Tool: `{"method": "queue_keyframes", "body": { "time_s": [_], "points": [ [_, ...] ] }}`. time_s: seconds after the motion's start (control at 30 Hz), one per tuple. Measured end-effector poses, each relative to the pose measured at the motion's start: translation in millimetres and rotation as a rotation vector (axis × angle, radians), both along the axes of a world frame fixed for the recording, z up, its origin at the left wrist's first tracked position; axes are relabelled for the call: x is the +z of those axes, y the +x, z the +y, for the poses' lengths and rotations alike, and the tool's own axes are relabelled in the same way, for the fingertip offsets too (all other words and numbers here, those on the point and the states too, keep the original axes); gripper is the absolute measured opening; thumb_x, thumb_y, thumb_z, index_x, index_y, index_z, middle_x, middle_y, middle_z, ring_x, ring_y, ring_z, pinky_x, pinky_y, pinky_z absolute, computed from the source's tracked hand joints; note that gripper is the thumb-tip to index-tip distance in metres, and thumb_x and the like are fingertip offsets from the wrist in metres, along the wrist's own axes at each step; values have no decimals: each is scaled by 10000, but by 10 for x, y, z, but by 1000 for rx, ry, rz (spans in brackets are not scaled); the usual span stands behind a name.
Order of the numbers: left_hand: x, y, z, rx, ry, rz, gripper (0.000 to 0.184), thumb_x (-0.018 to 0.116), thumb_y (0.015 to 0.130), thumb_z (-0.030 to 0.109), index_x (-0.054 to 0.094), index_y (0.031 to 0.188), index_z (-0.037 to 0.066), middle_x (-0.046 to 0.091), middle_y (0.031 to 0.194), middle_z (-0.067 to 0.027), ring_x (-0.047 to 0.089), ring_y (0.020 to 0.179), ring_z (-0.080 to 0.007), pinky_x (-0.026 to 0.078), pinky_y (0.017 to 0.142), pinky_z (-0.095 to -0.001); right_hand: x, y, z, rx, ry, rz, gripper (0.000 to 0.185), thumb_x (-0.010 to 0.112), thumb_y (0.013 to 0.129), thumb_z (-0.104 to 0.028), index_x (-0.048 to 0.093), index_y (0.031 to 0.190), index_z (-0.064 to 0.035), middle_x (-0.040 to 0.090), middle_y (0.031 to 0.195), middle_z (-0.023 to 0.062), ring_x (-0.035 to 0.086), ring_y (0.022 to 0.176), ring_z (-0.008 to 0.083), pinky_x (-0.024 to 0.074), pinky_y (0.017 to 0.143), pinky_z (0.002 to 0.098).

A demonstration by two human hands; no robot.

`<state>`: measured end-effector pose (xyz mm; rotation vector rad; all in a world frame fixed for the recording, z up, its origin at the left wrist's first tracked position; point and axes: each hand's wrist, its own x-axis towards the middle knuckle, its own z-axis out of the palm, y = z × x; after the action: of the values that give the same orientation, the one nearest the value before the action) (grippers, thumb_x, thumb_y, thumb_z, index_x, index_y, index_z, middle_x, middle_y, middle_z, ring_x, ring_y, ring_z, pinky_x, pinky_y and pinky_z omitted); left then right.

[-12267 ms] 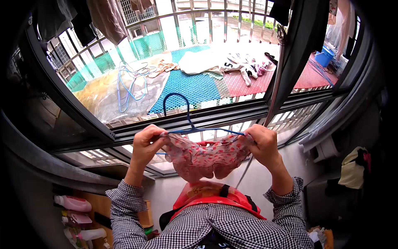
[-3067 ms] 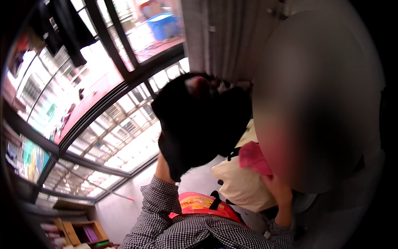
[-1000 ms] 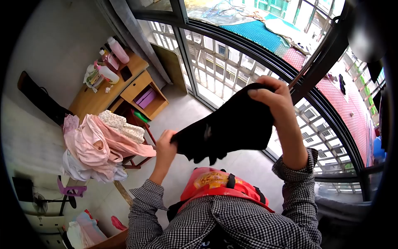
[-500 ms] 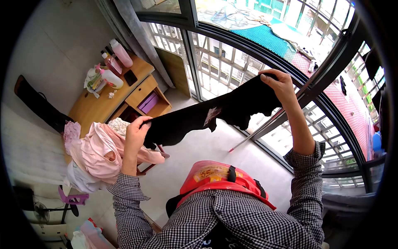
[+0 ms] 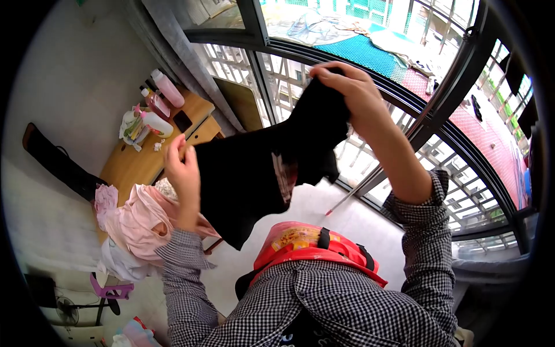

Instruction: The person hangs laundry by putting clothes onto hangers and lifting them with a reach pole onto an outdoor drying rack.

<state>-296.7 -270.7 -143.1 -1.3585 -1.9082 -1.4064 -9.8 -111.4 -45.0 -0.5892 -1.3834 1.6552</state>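
Note:
A black garment hangs in the air in front of me, its folds too dark to make out what kind it is. A streaky pale and reddish patch shows near its middle. My left hand pinches its left edge between thumb and fingers. Higher up, my right hand grips the opposite end, fingers closed over the cloth. The lower edge droops unevenly, with one corner hanging toward my waist.
On the left, a wooden desk bears bottles, a phone and a pink clothes heap beside it. Barred windows and a leaning pole are ahead and right. A red apron covers my waist.
My hands have come closer together, and my right hand has moved left and up. The black garment, stretched wide before, now sags and hangs lower on the left.

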Motion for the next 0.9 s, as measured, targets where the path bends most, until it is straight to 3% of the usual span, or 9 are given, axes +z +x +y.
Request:
{"method": "queue_keyframes", "body": {
  "time_s": [0.1, 0.13, 0.2, 0.23, 0.27, 0.37, 0.47, 0.67, 0.9],
  "points": [
    [-314, 900, -210, -371, 71, -399, 248, 628, 811, 76, 512, 1025, 32, 502, 969, -70, 487, 797, -165, 430, 733, -272, 180, -259, -177, 26, -113, 89, 134, 592, 847, -112, 624, 950, -32, 613, 778, 33, 598, 638, 107, 491, 536, 236],
    [-509, 1166, -308, -492, -47, -268, 472, 718, 743, 144, 474, 1123, 6, 474, 1019, -89, 473, 870, -170, 420, 773, -294, 186, -338, -182, 62, -157, 132, 129, 589, 842, -102, 624, 947, -36, 609, 777, 28, 591, 631, 103, 482, 530, 232],
    [-822, 1746, -272, -682, -106, -596, 816, 790, 670, 201, 322, 1284, -63, 420, 1211, -179, 447, 1101, -256, 394, 916, -331, 263, -457, -316, 52, -215, 128, 128, 596, 819, -102, 627, 940, -69, 584, 744, 16, 543, 594, 100, 405, 476, 234],
    [-883, 1889, -232, -639, -217, -736, 726, 756, 717, 188, 350, 1266, -56, 423, 1254, -187, 447, 1136, -261, 384, 942, -312, 292, -486, -362, 63, -190, 123, 127, 600, 817, -109, 627, 937, -77, 578, 740, 13, 531, 603, 97, 393, 477, 240],
    [-891, 1960, -147, -642, -234, -994, 555, 689, 797, 193, 423, 1210, -66, 535, 1125, -155, 535, 981, -212, 437, 850, -282, 303, -488, -379, 75, -165, 116, 126, 604, 815, -117, 628, 934, -86, 572, 737, 10, 520, 613, 95, 381, 478, 247],
    [-850, 1886, -41, -574, -291, -1058, 331, 595, 881, 229, 579, 1009, -76, 629, 844, -74, 559, 717, -142, 465, 686, -241, 228, -419, -40, -16, -98, 154, 122, 597, 822, -132, 631, 934, -96, 571, 775, -1, 522, 658, 90, 386, 500, 242],
    [-744, 1690, -14, -517, -280, -1040, 322, 578, 891, 210, 577, 1038, -76, 625, 915, -78, 569, 794, -129, 468, 726, -244, 68, -171, 420, -104, -72, 195, 168, 579, 848, -133, 614, 1010, -107, 575, 825, 16, 542, 704, 103, 442, 560, 250],
    [-145, 1778, 443, -697, 14, -1500, 288, 537, 911, 196, 517, 1118, -4, 609, 981, -72, 612, 835, -167, 506, 732, -284, -740, 275, 482, -25, 418, -456, 409, 613, 843, -252, 519, 1190, -55, 581, 953, 114, 569, 814, 136, 489, 678, 298],
    [192, 2267, 766, -719, 133, -1595, 183, 494, 931, 192, 483, 1087, 95, 583, 914, -24, 612, 780, -145, 538, 642, -273, -1473, 640, -558, -288, 708, -429, 368, 721, 694, -144, 518, 981, -36, 573, 737, 103, 589, 645, 268, 460, 549, 322]
  ]
}}
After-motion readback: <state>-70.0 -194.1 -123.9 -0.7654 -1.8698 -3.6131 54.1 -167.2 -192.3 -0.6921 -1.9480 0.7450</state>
